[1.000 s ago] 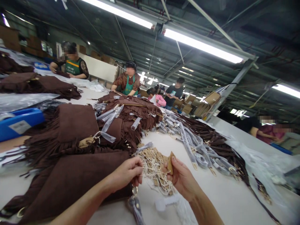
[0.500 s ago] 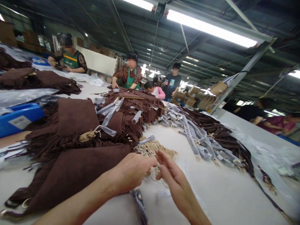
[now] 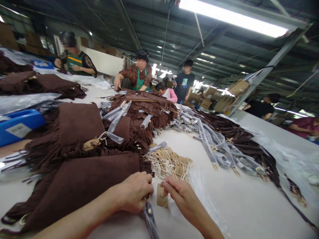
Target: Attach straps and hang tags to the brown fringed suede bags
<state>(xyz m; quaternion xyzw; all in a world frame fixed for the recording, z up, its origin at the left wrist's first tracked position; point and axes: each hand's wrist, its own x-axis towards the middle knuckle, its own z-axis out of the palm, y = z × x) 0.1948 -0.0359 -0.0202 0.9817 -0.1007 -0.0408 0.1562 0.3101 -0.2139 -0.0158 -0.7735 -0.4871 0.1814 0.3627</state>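
Observation:
My left hand (image 3: 136, 192) is closed, its curled fingers at the upper end of a dark strap in clear plastic (image 3: 149, 217) with a gold-coloured stud. What lies inside those fingers is partly hidden. With thumb and fingertips, my right hand (image 3: 178, 192) pinches the white string of a brown card hang tag (image 3: 162, 196), which dangles between the two hands. Just beyond them is a heap of similar hang tags (image 3: 180, 169) with white strings. A brown suede-like fringed bag (image 3: 99, 179) lies beside my left forearm.
More fringed brown bags (image 3: 81, 122) are piled up the left and middle of the white table (image 3: 239, 202). Plastic-wrapped straps (image 3: 206, 136) and dark straps (image 3: 224, 127) lie to the right. A blue bin (image 3: 27, 122) sits left. Several people (image 3: 139, 74) are beyond the table.
A hang tag now hangs from my right hand, whose fingers have closed into a pinch. My left hand has moved slightly down and left, apart from the right.

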